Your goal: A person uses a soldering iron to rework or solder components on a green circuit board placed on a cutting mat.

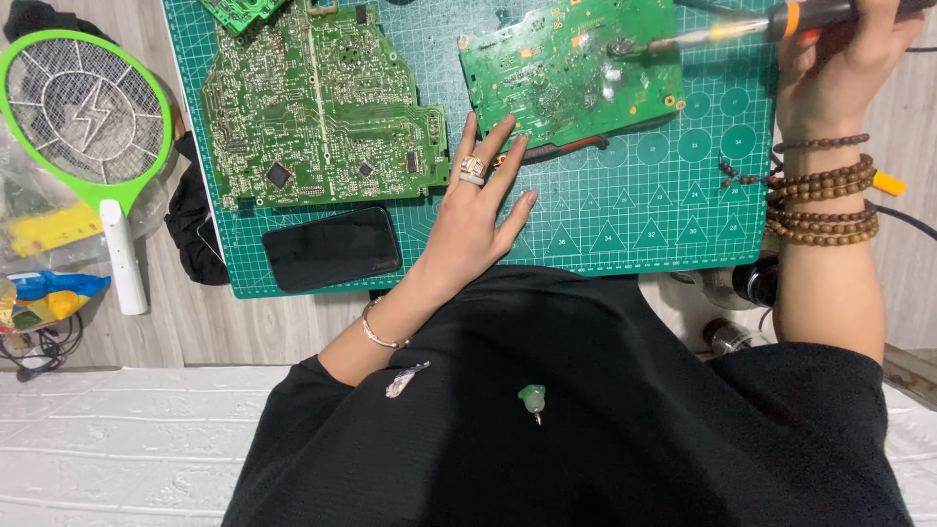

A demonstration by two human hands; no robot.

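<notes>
Left hand [475,210] flat, fingers spread, fingertips [508,125] at near edge of small green circuit board [571,68]. Right hand [839,63] fisted right of board, forearm upright.

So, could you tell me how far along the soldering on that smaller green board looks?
Done: blobs of solder already shine on the smaller circuit board. In hand: the right hand holds the soldering iron with its tip on the board, while the left hand steadies the board's edge. Left: the larger circuit board lies untouched beside it.
</notes>
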